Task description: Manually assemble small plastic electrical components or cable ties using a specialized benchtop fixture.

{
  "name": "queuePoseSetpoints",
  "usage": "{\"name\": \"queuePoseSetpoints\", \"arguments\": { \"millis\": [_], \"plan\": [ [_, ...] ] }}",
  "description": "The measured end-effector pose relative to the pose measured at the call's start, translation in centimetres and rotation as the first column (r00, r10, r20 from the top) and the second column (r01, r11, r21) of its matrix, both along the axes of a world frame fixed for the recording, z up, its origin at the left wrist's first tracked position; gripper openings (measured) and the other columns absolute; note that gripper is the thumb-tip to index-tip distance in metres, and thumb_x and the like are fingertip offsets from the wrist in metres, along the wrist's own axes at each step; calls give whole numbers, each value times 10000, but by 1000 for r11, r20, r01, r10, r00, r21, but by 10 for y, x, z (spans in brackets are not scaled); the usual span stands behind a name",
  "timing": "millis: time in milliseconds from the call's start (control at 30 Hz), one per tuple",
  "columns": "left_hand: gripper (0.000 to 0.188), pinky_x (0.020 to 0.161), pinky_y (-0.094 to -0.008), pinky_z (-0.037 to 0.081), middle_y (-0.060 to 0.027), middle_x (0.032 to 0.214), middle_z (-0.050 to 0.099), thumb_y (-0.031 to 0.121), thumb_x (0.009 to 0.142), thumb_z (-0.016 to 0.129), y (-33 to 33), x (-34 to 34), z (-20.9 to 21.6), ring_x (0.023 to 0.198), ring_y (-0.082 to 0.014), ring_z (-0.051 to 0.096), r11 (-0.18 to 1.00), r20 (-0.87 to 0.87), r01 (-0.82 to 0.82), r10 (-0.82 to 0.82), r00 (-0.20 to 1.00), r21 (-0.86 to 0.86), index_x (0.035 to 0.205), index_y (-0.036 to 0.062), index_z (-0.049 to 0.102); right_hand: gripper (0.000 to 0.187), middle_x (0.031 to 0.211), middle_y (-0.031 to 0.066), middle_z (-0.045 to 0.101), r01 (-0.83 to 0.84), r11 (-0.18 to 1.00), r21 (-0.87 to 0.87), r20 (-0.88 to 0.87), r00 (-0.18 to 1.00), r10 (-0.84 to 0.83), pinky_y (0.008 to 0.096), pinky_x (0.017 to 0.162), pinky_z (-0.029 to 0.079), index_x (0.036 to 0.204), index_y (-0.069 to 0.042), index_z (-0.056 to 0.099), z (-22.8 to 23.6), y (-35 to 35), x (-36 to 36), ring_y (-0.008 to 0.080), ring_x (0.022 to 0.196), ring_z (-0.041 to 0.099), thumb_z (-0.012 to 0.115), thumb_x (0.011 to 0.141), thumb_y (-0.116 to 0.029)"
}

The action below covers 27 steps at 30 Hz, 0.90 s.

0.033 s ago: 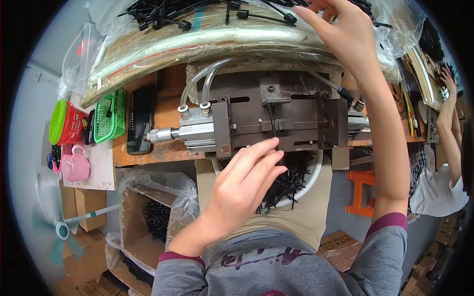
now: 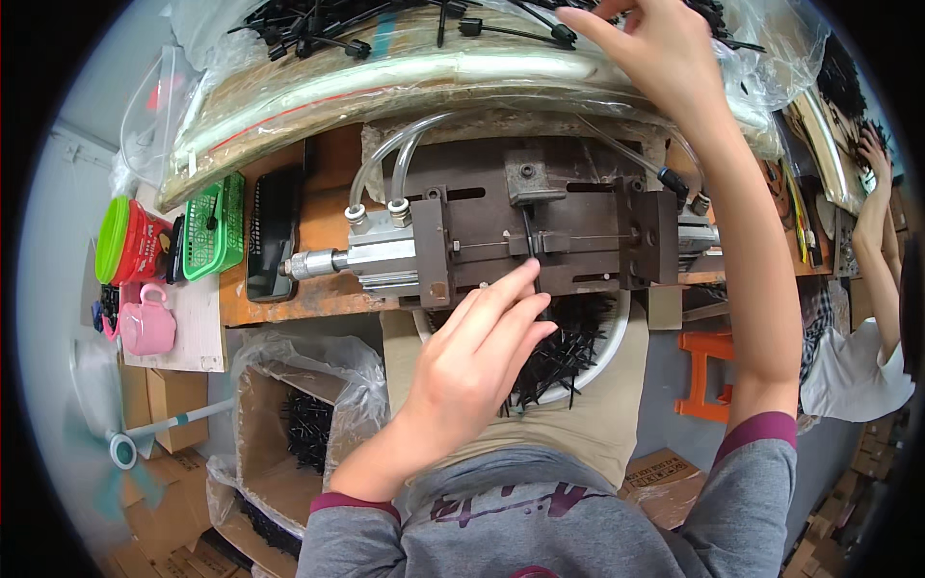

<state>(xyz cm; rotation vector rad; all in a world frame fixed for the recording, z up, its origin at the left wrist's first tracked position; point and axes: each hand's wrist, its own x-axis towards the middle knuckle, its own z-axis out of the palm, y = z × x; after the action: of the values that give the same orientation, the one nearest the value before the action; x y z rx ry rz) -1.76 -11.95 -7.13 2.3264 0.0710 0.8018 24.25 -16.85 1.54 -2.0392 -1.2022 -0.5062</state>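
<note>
A black rod-like part point(image 2: 529, 229) lies in the central slot of the dark metal clamping fixture point(image 2: 588, 207). The near end of the part passes under the fingertips of my left hand point(image 2: 472, 337), which are closed around it; my thumb is partly hidden. Up at the far edge, my right hand point(image 2: 665, 53) reaches over a pile of black stemmed parts point(image 2: 318, 24). Its thumb stands apart from the fingers, with nothing visible between them. Below the fixture, a white-rimmed tub point(image 2: 607, 361) holds many similar black parts.
Air cylinders point(image 2: 383, 258) with clear hoses flank the fixture. At left are a phone point(image 2: 273, 231), a green basket point(image 2: 214, 226), a red tub point(image 2: 145, 243) and a pink cup point(image 2: 147, 326). A plastic-lined carton point(image 2: 275, 424) and an orange stool point(image 2: 701, 376) stand below. Another person's arm point(image 2: 872, 222) works at right.
My right hand has shifted slightly left over the pile. The fingertips of my left hand have moved slightly away from me along the black rod-like part.
</note>
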Motion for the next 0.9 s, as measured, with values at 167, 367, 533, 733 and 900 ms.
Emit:
{"name": "queuePoseSetpoints", "arguments": {
  "millis": [167,367,533,733,900],
  "plan": [
    [224,796,-358,580,-157,1269,672,109,788,785,-3,12,-7,884,-264,715,957,-79,9,14,997,289,953,-9,692,360,789,183,739,94,980,-175,-138,983,-119,350,691,567,853,44,753,15,39,33,244,713,712,836,675,-256],
    [237,647,-293,556,-143,1248,689,125,774,799,1,16,-3,699,-213,700,950,-114,-21,60,992,312,958,10,703,313,777,178,730,-74,903,-423,-193,981,-10,329,700,562,858,41,750,43,28,34,240,726,709,780,656,-197],
    [230,623,-288,550,-136,1237,694,142,781,800,0,13,-2,675,-208,695,946,-153,-34,88,984,322,950,16,705,291,731,161,703,-128,932,-340,-299,954,22,334,670,553,864,57,725,51,15,16,221,673,674,770,726,-195],
    [389,679,-286,584,-165,1247,686,97,757,846,8,16,12,802,-187,721,995,32,-60,58,998,81,1108,13,702,287,790,0,603,-390,906,161,-669,632,391,203,517,467,1060,19,653,22,-31,-18,55,624,598,714,931,-230],
    [445,748,-302,592,-164,1145,708,-10,741,835,17,23,25,876,-234,716,999,259,-21,11,966,34,1165,-1,699,226,726,65,679,-431,865,256,-941,96,326,226,554,537,994,38,680,-12,-56,-81,108,595,656,678,966,-187]
  ]
}}
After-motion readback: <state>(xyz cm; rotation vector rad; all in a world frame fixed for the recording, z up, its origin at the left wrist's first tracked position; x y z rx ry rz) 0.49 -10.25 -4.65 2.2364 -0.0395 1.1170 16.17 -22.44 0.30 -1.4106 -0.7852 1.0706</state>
